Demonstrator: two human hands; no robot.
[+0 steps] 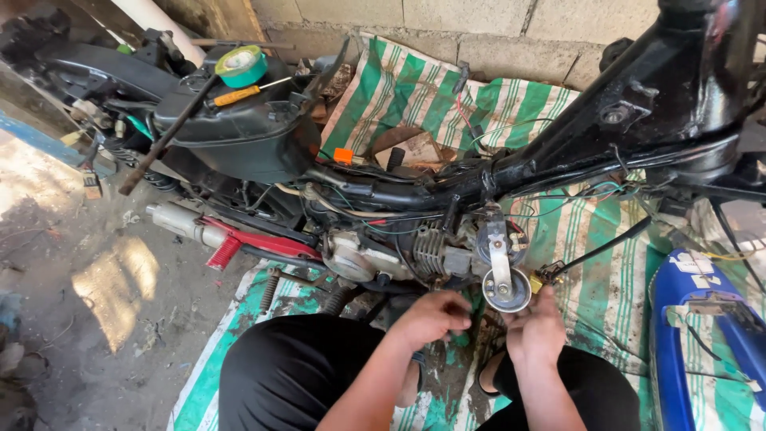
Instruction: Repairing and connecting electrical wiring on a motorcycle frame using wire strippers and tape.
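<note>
A stripped black motorcycle frame (558,144) stands in front of me with its grey engine (399,251) exposed. A round grey horn (507,289) hangs on a metal bracket below the frame. My left hand (431,318) is curled just left of and below the horn, fingers bent near the engine; what it holds, if anything, is hidden. My right hand (536,329) is right beside the horn, fingers pinched at a small yellow wire connector (536,279). My knees in black shorts fill the bottom of the view.
A green-and-white striped sheet (590,279) lies under the bike. A green tape roll (241,65) and an orange-handled screwdriver (236,96) rest on the black rear body. A blue fairing panel (702,335) lies at right. Block wall behind, dirt floor at left.
</note>
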